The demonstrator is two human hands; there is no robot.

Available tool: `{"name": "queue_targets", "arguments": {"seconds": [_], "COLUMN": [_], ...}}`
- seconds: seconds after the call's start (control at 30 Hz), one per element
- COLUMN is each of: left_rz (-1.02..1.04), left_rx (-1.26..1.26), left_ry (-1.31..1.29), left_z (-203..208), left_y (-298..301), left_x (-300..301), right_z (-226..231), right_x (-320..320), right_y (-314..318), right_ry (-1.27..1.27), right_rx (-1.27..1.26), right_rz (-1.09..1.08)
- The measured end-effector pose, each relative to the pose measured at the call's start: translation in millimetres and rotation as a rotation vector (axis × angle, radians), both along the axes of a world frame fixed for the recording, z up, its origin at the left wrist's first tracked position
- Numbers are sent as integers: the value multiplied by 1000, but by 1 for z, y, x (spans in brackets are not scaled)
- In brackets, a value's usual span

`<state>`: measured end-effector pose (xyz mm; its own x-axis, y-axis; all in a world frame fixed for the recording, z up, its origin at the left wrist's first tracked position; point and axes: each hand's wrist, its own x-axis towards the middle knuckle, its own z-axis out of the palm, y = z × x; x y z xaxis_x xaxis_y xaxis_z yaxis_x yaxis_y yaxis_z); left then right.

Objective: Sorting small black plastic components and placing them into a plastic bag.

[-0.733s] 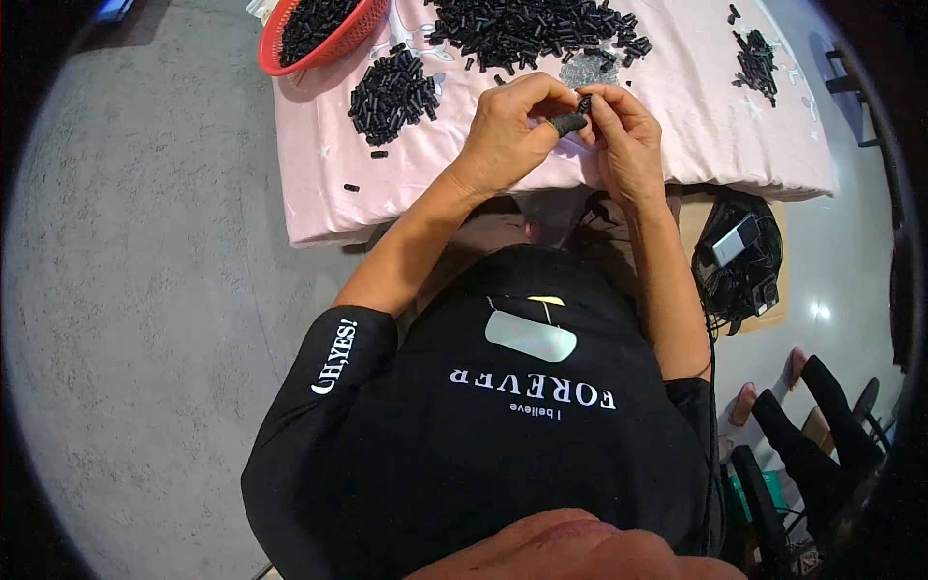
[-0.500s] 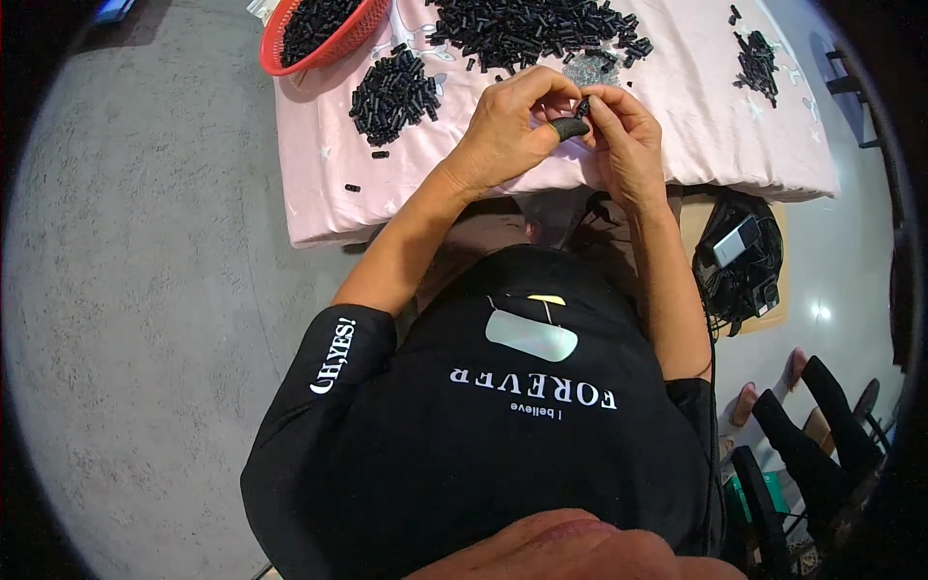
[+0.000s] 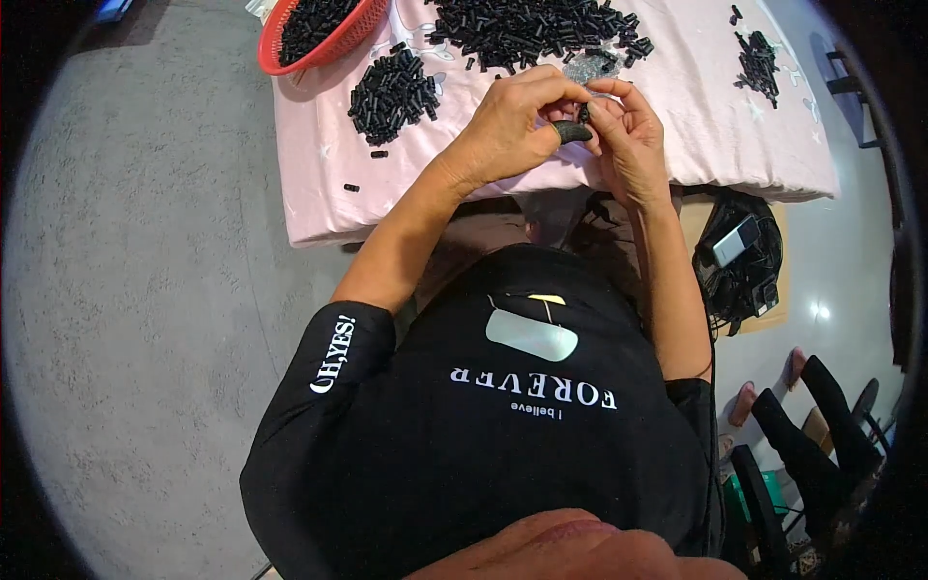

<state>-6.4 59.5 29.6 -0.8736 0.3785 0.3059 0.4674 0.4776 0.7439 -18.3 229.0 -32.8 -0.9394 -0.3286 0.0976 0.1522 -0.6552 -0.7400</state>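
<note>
Grey concrete floor [image 3: 145, 319] surrounds a low table covered with a pink cloth [image 3: 677, 126], seen from above the person's head. Both bare hands meet over the near edge of the cloth. The left hand [image 3: 507, 126] has its fingers curled together, and a small black tube [image 3: 572, 131] sits over one fingertip. The right hand [image 3: 628, 135] faces it, touching it, with thumb and fingers pinched together at the end of that tube; what, if anything, they grip is too small to tell.

A large heap of small black tubes [image 3: 536, 29] lies on the cloth just beyond the hands. A smaller pile [image 3: 391, 92] lies to the left of it, and another small pile [image 3: 756, 63] lies far to the right. A red basket [image 3: 314, 34] holding more black pieces sits at the cloth's far left corner. A crumpled clear bag [image 3: 592, 66] lies just past the hands. On the floor to the right rests a black bundle of cables [image 3: 739, 266].
</note>
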Motion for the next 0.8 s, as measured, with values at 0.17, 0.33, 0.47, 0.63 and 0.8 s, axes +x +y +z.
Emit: {"name": "queue_targets", "arguments": {"seconds": [0.17, 0.33, 0.47, 0.63, 0.8], "left_rz": [32, 79, 118, 281, 563], "left_rx": [9, 58, 80, 26, -366], "left_ry": [61, 59, 83, 108, 269], "left_z": [1, -6, -9, -14, -22], "left_y": [5, 7, 8, -18, -75], "left_x": [7, 9, 9, 6, 1], "right_z": [-3, -1, -1, 4, -3], "right_x": [0, 1, 2, 4, 1], "right_y": [3, 1, 2, -6, -6], "right_ry": [0, 21, 29, 78, 65], "right_rx": [-1, 33, 64, 162, 95], "right_rz": [23, 38, 19, -48, -66]}}
